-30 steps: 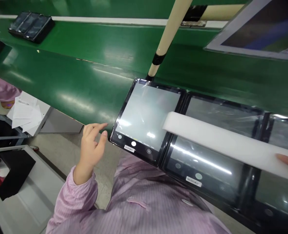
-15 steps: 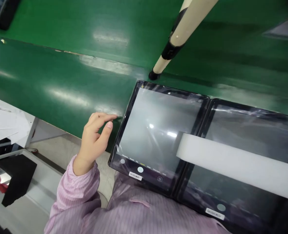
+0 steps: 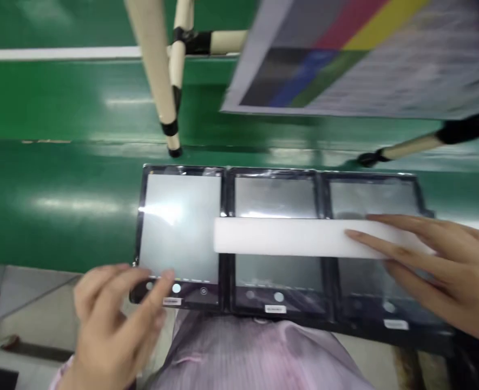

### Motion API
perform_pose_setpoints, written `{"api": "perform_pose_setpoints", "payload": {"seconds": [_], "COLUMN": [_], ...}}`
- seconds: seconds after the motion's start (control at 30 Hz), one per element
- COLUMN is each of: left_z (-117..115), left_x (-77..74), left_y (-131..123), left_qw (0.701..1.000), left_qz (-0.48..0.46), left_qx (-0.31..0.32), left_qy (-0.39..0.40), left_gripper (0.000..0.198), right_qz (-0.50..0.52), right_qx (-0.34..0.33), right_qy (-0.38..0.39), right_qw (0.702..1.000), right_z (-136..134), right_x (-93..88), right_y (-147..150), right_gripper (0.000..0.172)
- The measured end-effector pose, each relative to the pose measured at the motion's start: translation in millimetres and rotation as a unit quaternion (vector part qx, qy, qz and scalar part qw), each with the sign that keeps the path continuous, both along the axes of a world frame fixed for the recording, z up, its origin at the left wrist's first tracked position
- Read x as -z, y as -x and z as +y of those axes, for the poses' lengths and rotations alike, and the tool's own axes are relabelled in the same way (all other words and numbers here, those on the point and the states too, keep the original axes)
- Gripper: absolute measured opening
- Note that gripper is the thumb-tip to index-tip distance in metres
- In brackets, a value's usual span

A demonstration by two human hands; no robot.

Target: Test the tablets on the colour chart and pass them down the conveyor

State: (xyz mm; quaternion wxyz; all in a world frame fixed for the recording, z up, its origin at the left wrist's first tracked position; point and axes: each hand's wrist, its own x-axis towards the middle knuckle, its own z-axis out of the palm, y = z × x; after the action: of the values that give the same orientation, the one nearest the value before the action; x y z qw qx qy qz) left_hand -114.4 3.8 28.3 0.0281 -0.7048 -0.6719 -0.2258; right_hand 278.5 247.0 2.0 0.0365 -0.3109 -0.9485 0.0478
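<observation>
Three black tablets lie side by side in clear film on the green belt: a left tablet (image 3: 180, 227), a middle tablet (image 3: 275, 197) and a right tablet (image 3: 371, 197). Across them lies a white foam strip (image 3: 288, 237). My right hand (image 3: 430, 265) rests flat on the strip's right end, fingers stretched out. At the left tablet's near left corner, my left hand (image 3: 115, 319) has its fingers spread, fingertips by the lit screen's lower edge. It is blurred by motion and holds nothing.
The green conveyor belt (image 3: 60, 184) runs across the view. Beige frame tubes (image 3: 158, 81) stand behind the tablets. A colour test chart (image 3: 361, 54) hangs at the upper right. My pink-striped coat (image 3: 255, 352) fills the bottom centre; grey floor shows at the lower left.
The view swung to face the tablets squarely. My left hand dropped to the left tablet's near corner. My right hand came into view, flat on the foam strip.
</observation>
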Motion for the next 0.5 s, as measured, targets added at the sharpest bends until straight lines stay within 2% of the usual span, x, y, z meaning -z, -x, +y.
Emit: {"api": "perform_pose_setpoints", "payload": {"seconds": [0.07, 0.13, 0.2, 0.3, 0.37, 0.5], "left_z": [6.6, 15.5, 24.9, 38.0, 44.8, 51.0], "left_x": [-1.2, 3.6, 9.6, 13.3, 11.7, 5.4], "left_y": [-30.2, -60.3, -82.5, -95.8, -97.7, -109.0], "left_qw": [0.996, 0.99, 0.983, 0.974, 0.971, 0.971], "left_qz": [-0.007, -0.043, -0.051, 0.001, 0.032, 0.053], "left_qx": [0.082, 0.126, 0.159, 0.204, 0.218, 0.221], "left_qy": [0.02, 0.044, 0.076, 0.101, 0.094, 0.075], "left_gripper": [0.035, 0.031, 0.032, 0.035, 0.036, 0.032], "right_qz": [0.016, 0.019, 0.021, 0.032, 0.033, 0.023], "right_qx": [-0.028, -0.028, -0.007, 0.049, 0.086, 0.092], "right_qy": [-0.016, -0.033, -0.039, -0.025, -0.021, -0.03], "right_qw": [0.999, 0.999, 0.999, 0.998, 0.996, 0.995], "right_z": [3.2, 8.2, 12.5, 15.1, 14.5, 11.1], "right_x": [-3.7, -6.3, -7.0, -6.0, -5.8, -7.2], "right_y": [-11.0, -28.0, -52.8, -94.4, -115.4, -129.3], "right_gripper": [0.067, 0.065, 0.057, 0.04, 0.036, 0.035]}}
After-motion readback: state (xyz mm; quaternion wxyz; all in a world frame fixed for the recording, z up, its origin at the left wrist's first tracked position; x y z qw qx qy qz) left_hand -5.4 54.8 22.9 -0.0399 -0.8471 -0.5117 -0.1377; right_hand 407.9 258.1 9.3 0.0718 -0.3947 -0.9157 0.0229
